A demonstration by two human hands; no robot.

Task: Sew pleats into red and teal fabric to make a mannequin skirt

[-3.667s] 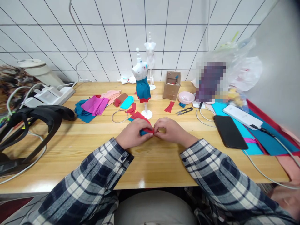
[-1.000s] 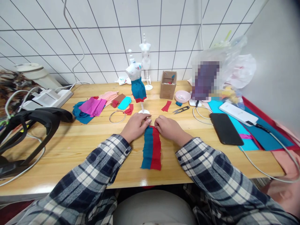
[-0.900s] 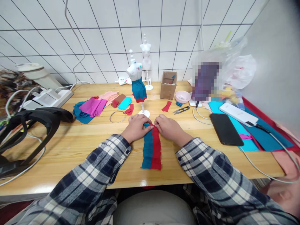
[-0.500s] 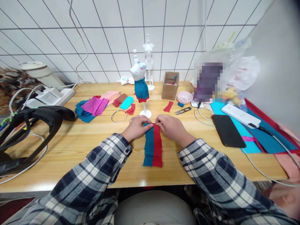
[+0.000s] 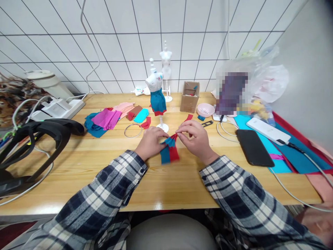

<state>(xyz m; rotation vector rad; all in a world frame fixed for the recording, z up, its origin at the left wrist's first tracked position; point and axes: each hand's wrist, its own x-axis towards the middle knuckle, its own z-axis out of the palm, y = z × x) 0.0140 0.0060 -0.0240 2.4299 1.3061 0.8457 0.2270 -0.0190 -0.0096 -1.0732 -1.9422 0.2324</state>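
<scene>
- Since the earlier frame, pulled the blue-and-red fabric strip (image 5: 170,156) higher, to the centre of the frame.
- Pinching its bunched peak with the right hand (image 5: 198,140).
- Holding its left edge with the curled left hand (image 5: 150,143).
- Facing small dress form (image 5: 155,82), upper centre.

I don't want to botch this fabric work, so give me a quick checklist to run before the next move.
1. Right hand pinching the red-and-teal cloth: ok.
2. Left hand gripping it firmly: cannot tell, its fingers are partly hidden.
3. Cloth flat: not ok, it is gathered towards the right hand.
4. Snips fully in sight: not ok, partly hidden behind the right hand.
5. Front mannequin upright: ok.
</scene>
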